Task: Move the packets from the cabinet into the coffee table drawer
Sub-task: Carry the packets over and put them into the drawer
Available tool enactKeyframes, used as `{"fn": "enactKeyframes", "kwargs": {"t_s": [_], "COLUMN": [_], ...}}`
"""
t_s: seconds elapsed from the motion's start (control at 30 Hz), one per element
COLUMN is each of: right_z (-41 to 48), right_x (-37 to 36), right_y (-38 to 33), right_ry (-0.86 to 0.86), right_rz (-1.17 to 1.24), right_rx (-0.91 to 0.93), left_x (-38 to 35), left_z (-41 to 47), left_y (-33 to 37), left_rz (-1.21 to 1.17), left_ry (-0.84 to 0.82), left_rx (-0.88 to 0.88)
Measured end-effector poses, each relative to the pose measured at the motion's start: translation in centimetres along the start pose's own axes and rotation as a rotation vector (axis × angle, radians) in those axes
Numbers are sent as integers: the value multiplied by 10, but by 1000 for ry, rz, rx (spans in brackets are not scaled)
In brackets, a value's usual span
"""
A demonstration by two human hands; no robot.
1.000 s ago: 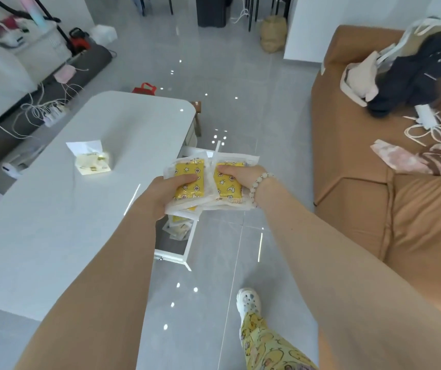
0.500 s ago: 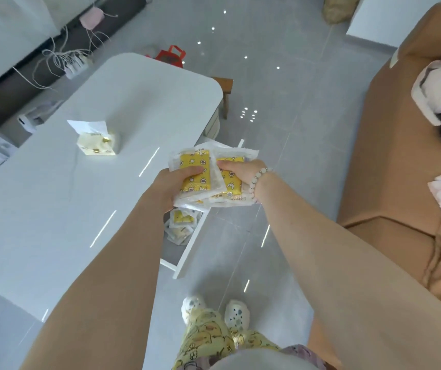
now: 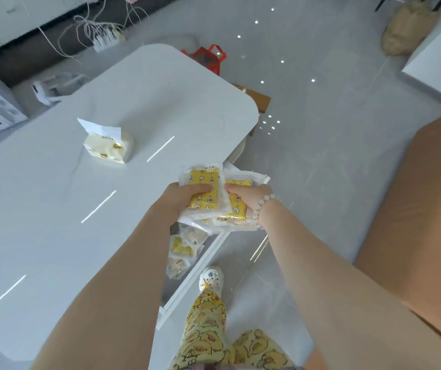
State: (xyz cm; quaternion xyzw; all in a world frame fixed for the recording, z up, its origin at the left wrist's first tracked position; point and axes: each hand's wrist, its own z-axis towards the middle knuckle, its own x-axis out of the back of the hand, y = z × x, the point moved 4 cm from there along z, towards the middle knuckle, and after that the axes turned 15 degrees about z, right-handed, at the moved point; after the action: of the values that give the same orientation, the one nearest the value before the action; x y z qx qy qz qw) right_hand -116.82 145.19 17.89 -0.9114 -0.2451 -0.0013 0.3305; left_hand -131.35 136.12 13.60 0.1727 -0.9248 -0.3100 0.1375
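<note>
Leg and shoe: We are standing with a duck-print trouser leg (image 3: 208, 313) and a white clog (image 3: 211, 279) just right of the open drawer.
Drawer: The coffee table drawer (image 3: 179, 295) is sticking out to the right from under the tabletop. It is holding a loose heap of packets in the drawer (image 3: 179, 247), overlapping and lying at mixed angles.
Left hand: Our left hand (image 3: 180, 200) is curling round the left side of the held packets (image 3: 204, 190), thumb pressing on top.
Right hand: Our right hand (image 3: 244, 198), with a bead bracelet (image 3: 260, 209) at the wrist, is gripping the right side of the same bundle.
Held packets: We are holding them above the drawer's far end, at the table's right edge. They are lying flat, yellow printed faces up, with the long axis of the top one running near to far.
Coffee table: The white top (image 3: 67, 209) is carrying a tissue pack (image 3: 108, 145), well left of the hands.
Far floor: A red bag (image 3: 208, 56) is sitting beyond the table.
</note>
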Motion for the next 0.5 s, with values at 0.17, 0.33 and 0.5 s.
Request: {"fn": "enactKeyframes", "kwargs": {"t_s": [0.17,0.33,0.5], "right_z": [48,86,159], "right_x": [-10,-19,-34], "right_y": [-5,22,55], "right_ry": [26,7,-65], "right_rz": [10,-171,-364], "right_rx": [-61,-170,-215], "left_x": [-2,-21,-39], "left_z": [47,89,135], "left_y": [3,-45,-104], "left_rz": [-32,-72,-202], "left_ry": [-33,-45,15], "left_rx": [75,242,358]}}
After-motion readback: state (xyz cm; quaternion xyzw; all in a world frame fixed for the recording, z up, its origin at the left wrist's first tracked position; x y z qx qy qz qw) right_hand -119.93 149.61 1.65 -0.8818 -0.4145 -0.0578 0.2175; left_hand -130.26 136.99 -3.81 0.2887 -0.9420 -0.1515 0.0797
